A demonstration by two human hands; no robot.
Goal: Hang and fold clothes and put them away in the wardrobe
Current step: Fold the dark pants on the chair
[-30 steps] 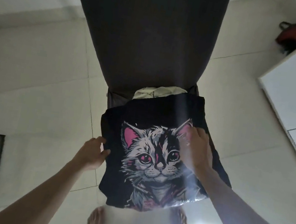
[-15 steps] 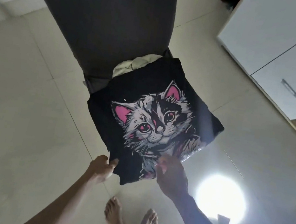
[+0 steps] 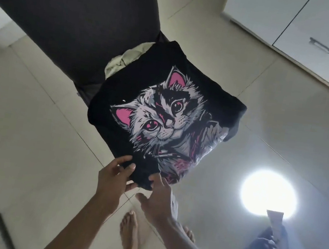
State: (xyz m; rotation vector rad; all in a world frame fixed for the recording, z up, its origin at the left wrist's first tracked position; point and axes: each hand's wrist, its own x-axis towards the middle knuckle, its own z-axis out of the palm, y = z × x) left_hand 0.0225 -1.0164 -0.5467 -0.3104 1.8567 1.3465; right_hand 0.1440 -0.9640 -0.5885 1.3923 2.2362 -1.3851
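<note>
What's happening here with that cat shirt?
A person is sorting laundry. A folded black T-shirt with a cat print lies on a dark chair, on top of a pale garment that peeks out behind it. The left hand grips the shirt's near edge, while the right hand touches that edge with spread fingers. White cabinet doors, possibly the wardrobe, stand closed at the upper right. The shirt is not yet put away.

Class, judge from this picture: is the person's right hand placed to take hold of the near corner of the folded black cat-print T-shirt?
Probably yes. The right hand hangs open beside the near corner of the folded black cat-print T-shirt, fingertips at its edge, nothing between. The left hand already pinches that corner, leaving little room.
</note>
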